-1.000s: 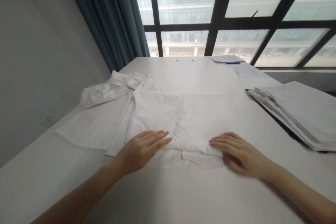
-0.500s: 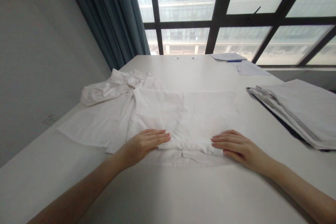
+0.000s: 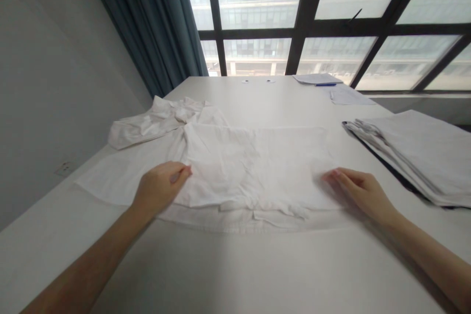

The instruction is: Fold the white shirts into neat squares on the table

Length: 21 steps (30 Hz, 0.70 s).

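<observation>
A white shirt lies across the table, its front part folded over into a wide panel with a hem strip showing along the near side. My left hand is closed in a pinch at the left edge of that panel, thumb and fingers on the cloth. At the right edge, my right hand also pinches the cloth, its fingertips a little blurred. Farther left, a crumpled part of the shirt lies bunched up.
A stack of folded white cloth on a dark board sits at the right of the white table. Papers and a blue pen lie at the far right. A blue curtain and windows are behind.
Both hands have gone from lying flat on the panel's near part to pinching its side edges. The left moved left and away from me; the right moved right and slightly away.
</observation>
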Each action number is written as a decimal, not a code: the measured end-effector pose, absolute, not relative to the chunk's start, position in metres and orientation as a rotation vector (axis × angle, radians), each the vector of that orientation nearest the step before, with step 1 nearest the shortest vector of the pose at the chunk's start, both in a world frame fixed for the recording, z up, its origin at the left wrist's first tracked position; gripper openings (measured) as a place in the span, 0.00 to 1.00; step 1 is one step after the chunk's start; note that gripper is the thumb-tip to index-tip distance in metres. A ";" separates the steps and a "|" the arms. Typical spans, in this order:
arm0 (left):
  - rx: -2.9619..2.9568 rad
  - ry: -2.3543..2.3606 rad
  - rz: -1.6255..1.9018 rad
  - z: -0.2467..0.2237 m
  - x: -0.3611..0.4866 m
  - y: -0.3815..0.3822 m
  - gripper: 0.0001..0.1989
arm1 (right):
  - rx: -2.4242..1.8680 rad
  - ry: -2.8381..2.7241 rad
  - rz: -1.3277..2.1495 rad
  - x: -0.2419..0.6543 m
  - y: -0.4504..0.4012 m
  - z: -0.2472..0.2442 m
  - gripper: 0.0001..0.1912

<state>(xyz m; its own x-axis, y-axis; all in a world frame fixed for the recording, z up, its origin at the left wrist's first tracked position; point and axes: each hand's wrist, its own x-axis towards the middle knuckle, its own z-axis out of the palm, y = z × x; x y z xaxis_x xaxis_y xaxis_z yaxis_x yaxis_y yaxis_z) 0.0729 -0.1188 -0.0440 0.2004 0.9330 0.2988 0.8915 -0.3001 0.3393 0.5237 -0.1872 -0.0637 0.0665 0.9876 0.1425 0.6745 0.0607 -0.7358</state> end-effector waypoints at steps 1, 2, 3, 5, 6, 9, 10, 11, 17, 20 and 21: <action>2.362 1.928 0.676 -0.042 0.073 -0.118 0.15 | -1.749 -1.666 0.470 0.527 -0.184 -0.066 0.25; 2.372 2.013 0.631 -0.040 0.074 -0.118 0.15 | -1.785 -1.677 0.362 0.531 -0.182 -0.069 0.25; 2.362 2.069 0.566 -0.039 0.074 -0.117 0.14 | -1.796 -1.703 0.277 0.534 -0.179 -0.071 0.24; 2.243 2.139 0.451 -0.037 0.075 -0.116 0.13 | -1.794 -1.752 0.179 0.539 -0.176 -0.075 0.24; 2.183 2.149 0.411 -0.038 0.074 -0.115 0.14 | -1.801 -1.760 0.163 0.540 -0.175 -0.076 0.23; 2.063 2.110 0.367 -0.043 0.068 -0.112 0.17 | -1.857 -1.716 0.223 0.540 -0.177 -0.074 0.23; 2.045 2.077 0.379 -0.045 0.066 -0.110 0.18 | -1.884 -1.678 0.270 0.540 -0.178 -0.073 0.24; 2.032 2.034 0.403 -0.047 0.063 -0.109 0.19 | -1.908 -1.632 0.323 0.541 -0.178 -0.072 0.25; 1.927 1.836 0.575 -0.053 0.054 -0.104 0.23 | -1.926 -1.427 0.721 0.552 -0.177 -0.071 0.29; 1.959 1.919 0.616 -0.049 0.053 -0.103 0.21 | -1.856 -1.396 0.905 0.554 -0.176 -0.071 0.33; 1.975 1.946 0.615 -0.048 0.053 -0.103 0.20 | -1.832 -1.378 0.948 0.553 -0.176 -0.070 0.35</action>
